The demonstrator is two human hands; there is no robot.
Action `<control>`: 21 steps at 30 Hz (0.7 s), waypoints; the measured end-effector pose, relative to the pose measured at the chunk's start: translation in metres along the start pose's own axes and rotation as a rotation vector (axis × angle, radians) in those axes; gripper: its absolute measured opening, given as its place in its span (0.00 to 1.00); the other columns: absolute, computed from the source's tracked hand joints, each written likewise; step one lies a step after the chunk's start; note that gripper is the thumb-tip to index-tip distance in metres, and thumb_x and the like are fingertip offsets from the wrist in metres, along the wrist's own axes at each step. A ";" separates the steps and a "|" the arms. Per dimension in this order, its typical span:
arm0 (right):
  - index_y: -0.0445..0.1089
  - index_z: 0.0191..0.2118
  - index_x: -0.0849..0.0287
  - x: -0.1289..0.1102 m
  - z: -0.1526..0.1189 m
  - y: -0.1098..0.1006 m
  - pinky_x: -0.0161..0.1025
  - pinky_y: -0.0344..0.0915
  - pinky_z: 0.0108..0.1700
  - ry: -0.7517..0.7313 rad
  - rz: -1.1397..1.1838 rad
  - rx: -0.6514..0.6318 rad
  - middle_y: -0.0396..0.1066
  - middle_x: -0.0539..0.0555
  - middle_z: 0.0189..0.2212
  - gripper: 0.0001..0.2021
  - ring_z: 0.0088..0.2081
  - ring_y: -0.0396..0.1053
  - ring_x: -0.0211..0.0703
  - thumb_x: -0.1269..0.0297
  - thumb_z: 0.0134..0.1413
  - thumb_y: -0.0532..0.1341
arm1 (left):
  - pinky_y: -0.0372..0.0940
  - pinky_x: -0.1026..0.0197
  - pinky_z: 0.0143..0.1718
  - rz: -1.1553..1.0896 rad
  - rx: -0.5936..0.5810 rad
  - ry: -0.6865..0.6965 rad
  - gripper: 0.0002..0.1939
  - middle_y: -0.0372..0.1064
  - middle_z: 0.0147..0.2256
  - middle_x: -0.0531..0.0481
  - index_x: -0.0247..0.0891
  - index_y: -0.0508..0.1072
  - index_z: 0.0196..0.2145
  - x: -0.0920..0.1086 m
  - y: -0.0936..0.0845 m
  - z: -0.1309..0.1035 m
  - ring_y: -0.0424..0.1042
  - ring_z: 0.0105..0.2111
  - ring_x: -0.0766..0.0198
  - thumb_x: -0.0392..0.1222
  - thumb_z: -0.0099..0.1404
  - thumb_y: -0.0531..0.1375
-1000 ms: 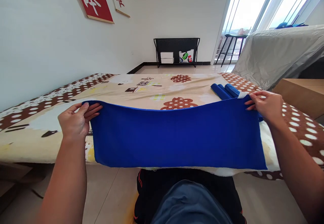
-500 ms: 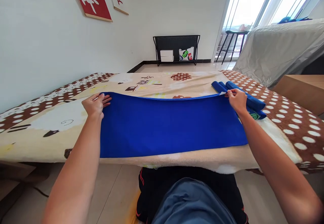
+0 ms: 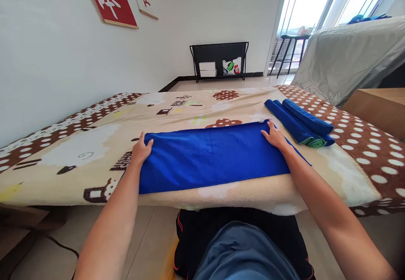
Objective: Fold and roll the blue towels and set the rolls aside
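Note:
A blue towel [image 3: 209,155] lies spread in a long strip near the bed's front edge, with slight wrinkles on its left part. At its far left corner rests my left hand [image 3: 141,148], thumb and fingers apart, touching the edge. My right hand [image 3: 274,135] is open on the far right corner, its thumb on the cloth and fingers stretched forward. A small pale tag shows by the right fingertips. Just right of that hand, several rolled blue towels [image 3: 299,122] lie side by side, one showing a green spiral end.
Under the towels is a cream patterned blanket [image 3: 177,117] with brown dotted borders. A cardboard box [image 3: 376,109] and a plastic-covered piece of furniture [image 3: 354,52] stand to the right. Beyond the bed are a black rack [image 3: 220,54] and a stool [image 3: 294,39].
The raised far edge of the towel has come down onto the blanket. Both hands have loosened their pinch and moved inward; the right hand now sits left of the rolls, uncovering them.

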State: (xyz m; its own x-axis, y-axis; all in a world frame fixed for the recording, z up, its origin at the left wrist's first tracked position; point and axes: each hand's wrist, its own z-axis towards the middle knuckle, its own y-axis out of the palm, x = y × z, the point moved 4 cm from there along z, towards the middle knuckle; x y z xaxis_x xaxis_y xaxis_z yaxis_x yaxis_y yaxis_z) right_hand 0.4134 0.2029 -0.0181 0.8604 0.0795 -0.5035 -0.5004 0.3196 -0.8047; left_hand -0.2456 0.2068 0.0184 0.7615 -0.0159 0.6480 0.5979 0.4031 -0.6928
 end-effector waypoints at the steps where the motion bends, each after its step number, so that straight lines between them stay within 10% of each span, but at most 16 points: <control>1: 0.48 0.70 0.62 0.002 -0.001 0.001 0.58 0.52 0.66 -0.016 -0.017 -0.018 0.56 0.64 0.66 0.36 0.65 0.57 0.62 0.51 0.61 0.55 | 0.46 0.34 0.64 0.057 -0.017 -0.012 0.34 0.56 0.64 0.27 0.29 0.63 0.62 -0.002 0.002 -0.002 0.55 0.65 0.38 0.50 0.63 0.61; 8: 0.65 0.60 0.62 0.012 -0.023 -0.012 0.56 0.49 0.68 -0.094 -0.082 -0.079 0.58 0.63 0.65 0.26 0.68 0.52 0.57 0.52 0.63 0.52 | 0.45 0.36 0.65 0.302 -0.060 -0.010 0.29 0.57 0.65 0.34 0.36 0.71 0.58 0.001 -0.007 -0.026 0.55 0.65 0.40 0.54 0.65 0.55; 16: 0.68 0.55 0.61 0.047 -0.129 -0.071 0.55 0.60 0.59 -0.082 -0.281 0.199 0.67 0.66 0.56 0.25 0.57 0.65 0.60 0.49 0.62 0.51 | 0.58 0.33 0.54 0.568 0.355 -0.107 0.33 0.65 0.54 0.24 0.33 0.68 0.56 -0.012 -0.073 -0.150 0.61 0.58 0.30 0.61 0.65 0.49; 21: 0.67 0.36 0.58 0.055 -0.169 -0.083 0.48 0.64 0.41 0.061 -0.447 0.120 0.72 0.61 0.33 0.22 0.39 0.71 0.57 0.44 0.62 0.48 | 0.66 0.40 0.45 0.350 0.288 -0.294 0.25 0.73 0.36 0.41 0.48 0.65 0.52 -0.031 -0.085 -0.197 0.74 0.45 0.36 0.62 0.63 0.51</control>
State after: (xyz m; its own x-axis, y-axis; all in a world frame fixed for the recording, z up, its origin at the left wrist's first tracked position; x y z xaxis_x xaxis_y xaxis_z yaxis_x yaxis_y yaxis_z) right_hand 0.4854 0.0215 -0.0324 0.9801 -0.1450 -0.1359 -0.0641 0.4167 -0.9068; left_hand -0.2712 -0.0069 -0.0052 0.7758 0.4048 0.4840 0.1969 0.5735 -0.7952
